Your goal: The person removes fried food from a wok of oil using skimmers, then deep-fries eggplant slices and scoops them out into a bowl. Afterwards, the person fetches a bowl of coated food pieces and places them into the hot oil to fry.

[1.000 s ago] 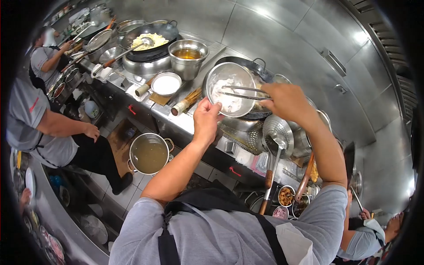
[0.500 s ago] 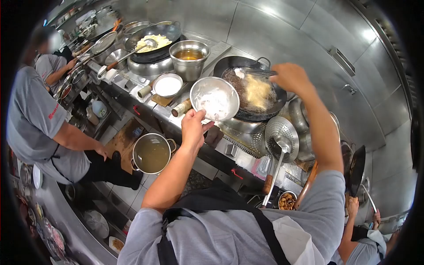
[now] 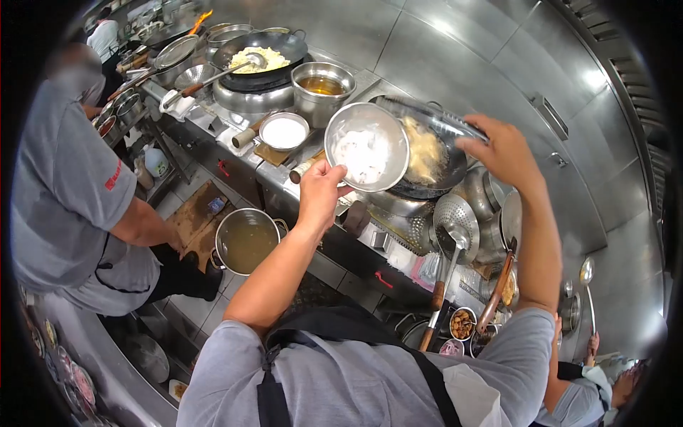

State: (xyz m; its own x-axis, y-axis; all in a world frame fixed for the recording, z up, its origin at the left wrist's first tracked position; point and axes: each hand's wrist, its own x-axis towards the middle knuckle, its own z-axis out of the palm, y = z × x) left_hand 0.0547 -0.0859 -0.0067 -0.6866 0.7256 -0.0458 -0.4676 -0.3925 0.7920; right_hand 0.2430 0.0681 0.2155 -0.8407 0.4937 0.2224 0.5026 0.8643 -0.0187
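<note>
My left hand (image 3: 321, 198) grips the lower rim of a steel bowl (image 3: 359, 119), tilted toward me, with white floury pieces (image 3: 361, 155) inside. My right hand (image 3: 504, 148) is closed on the handle end of metal tongs (image 3: 455, 122). They reach left over a dark wok (image 3: 457, 169), their far end blurred behind the bowl's upper right edge. Golden battered food (image 3: 421, 153) fries in the wok's oil. The bowl covers the wok's left side.
A pot of amber oil (image 3: 321, 87) and a bowl of white powder (image 3: 284, 132) stand left of the wok. A skimmer with a ladle (image 3: 455, 226) lies right. A two-handled pot (image 3: 247, 242) sits low left. A co-worker (image 3: 85, 192) stands at left.
The tongs held a white-coated piece over the wok; now no piece shows at them, and they have swung toward the bowl. The camera view has shifted slightly.
</note>
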